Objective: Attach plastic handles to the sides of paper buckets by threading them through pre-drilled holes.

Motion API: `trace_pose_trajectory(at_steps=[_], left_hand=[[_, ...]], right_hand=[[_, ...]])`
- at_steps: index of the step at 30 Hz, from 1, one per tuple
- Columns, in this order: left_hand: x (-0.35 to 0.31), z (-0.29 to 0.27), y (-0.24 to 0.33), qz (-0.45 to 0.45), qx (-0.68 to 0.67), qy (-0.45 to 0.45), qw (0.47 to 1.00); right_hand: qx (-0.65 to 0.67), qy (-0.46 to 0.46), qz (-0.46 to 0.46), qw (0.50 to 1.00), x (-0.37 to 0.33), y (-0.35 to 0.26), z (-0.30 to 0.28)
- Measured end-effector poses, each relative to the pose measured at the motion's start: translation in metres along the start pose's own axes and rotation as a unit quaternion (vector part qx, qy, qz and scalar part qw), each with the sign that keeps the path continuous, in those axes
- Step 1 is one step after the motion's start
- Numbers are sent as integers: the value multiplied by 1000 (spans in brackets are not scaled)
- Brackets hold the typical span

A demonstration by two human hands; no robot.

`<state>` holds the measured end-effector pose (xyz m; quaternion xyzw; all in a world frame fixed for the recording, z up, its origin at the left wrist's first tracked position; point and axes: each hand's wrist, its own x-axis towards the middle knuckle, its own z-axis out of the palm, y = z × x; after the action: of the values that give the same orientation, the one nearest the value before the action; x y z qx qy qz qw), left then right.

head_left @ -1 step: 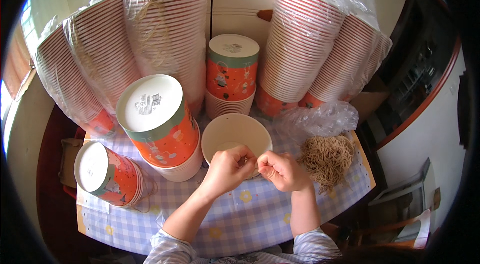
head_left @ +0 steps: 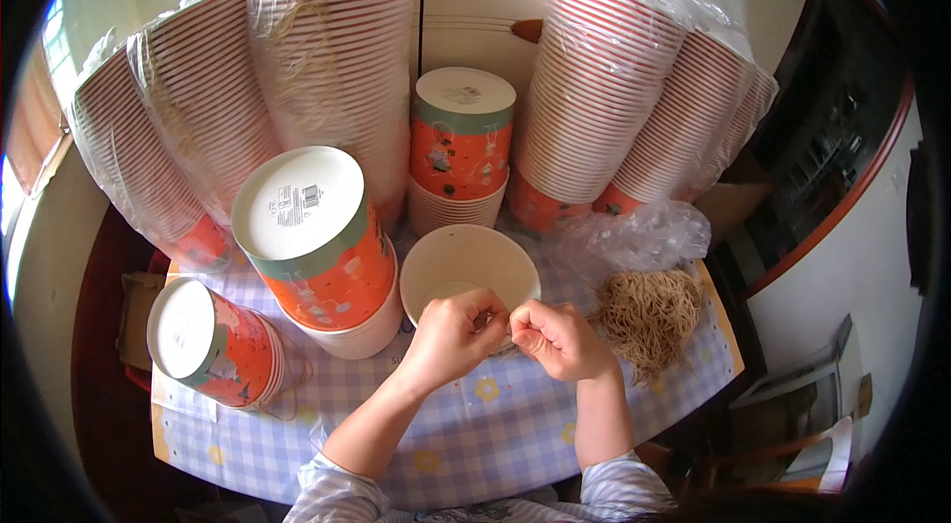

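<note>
My left hand [head_left: 459,330] and my right hand [head_left: 563,338] are both closed in a pinch, their fingertips almost meeting. Whatever thin thing they may hold is hidden by the fingers. Just beyond and partly behind them stands a paper bucket [head_left: 461,251], its cream inside facing up and its near rim covered by my hands. To the right of my right hand lies a tangled bundle of thin tan cord [head_left: 651,320] on the checked tablecloth [head_left: 466,454].
Upside-down orange and green paper buckets stand in stacks at the middle left [head_left: 322,275], front left [head_left: 223,345] and back centre [head_left: 461,147]. Tall plastic-wrapped bucket stacks line the back left [head_left: 337,67] and back right [head_left: 599,77]. Crumpled clear plastic [head_left: 634,236] lies behind the cord.
</note>
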<state>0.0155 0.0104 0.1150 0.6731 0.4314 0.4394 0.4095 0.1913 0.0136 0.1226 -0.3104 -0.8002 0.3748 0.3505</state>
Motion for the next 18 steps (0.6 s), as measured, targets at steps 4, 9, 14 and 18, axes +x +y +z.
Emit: trace_pose_trajectory(at_steps=[4,9,14,18], left_hand=[[-1,2,2,38,58,22,997],[-1,2,4,61,97,34,993],[-5,-3,9,46,50,15,998],[-6,-10,19,91,112,6,989]], right_hand=[[4,1,4,1000,0,-1,2],[6,-4,0,1000,0,-1,2],[95,-23,15,995,-5,-5,-6],[80,-13,16,997,-12,-12,-11]])
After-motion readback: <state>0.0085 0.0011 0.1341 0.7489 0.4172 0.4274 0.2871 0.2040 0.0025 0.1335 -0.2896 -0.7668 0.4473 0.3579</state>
